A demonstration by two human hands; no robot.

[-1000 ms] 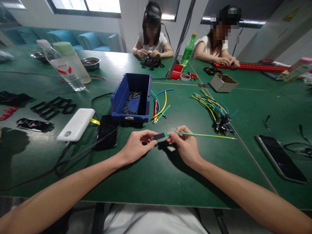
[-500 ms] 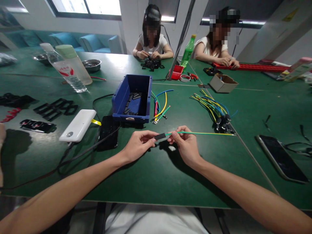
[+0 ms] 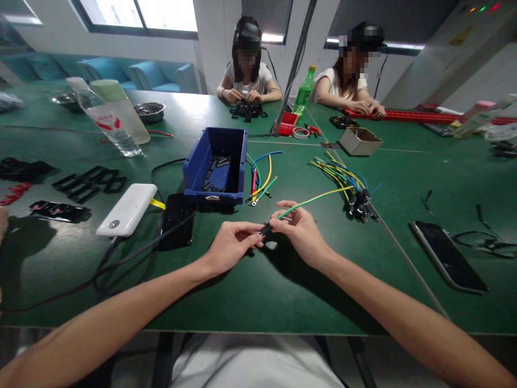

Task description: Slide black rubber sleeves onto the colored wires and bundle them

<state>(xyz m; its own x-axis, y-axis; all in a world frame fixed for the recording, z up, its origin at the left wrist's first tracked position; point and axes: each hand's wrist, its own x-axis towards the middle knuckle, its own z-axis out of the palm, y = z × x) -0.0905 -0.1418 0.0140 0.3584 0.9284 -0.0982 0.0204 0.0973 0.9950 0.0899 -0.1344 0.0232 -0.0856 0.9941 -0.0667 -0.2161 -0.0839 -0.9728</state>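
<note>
A black sleeve (image 3: 265, 230) sits on the near end of a green-and-yellow wire (image 3: 311, 200), just above the table. My left hand (image 3: 232, 243) pinches the sleeve's lower end between thumb and fingers. With thumb and forefinger, my right hand (image 3: 304, 235) grips where wire and sleeve meet; the fingers partly hide that spot. From there the wire slants up to the right, toward a bundle of wires (image 3: 343, 175) with black-sleeved ends. Beyond my hands lie several loose coloured wires (image 3: 270, 175) beside a blue bin (image 3: 189, 183) of short black sleeves (image 3: 214, 186).
Left of my hands are a white power bank (image 3: 127, 210), a black phone (image 3: 176, 222) and cables. Another phone (image 3: 448, 256) and glasses (image 3: 484, 242) lie right. Bottles (image 3: 113, 129) stand back left. Two people work across the table, near a pole (image 3: 294, 70) and a small carton (image 3: 359, 143).
My right hand has slid left along the wire onto the sleeve's edge. The sleeve and wire now tilt up to the right, and the wire's far end has lifted. The view has shifted slightly.
</note>
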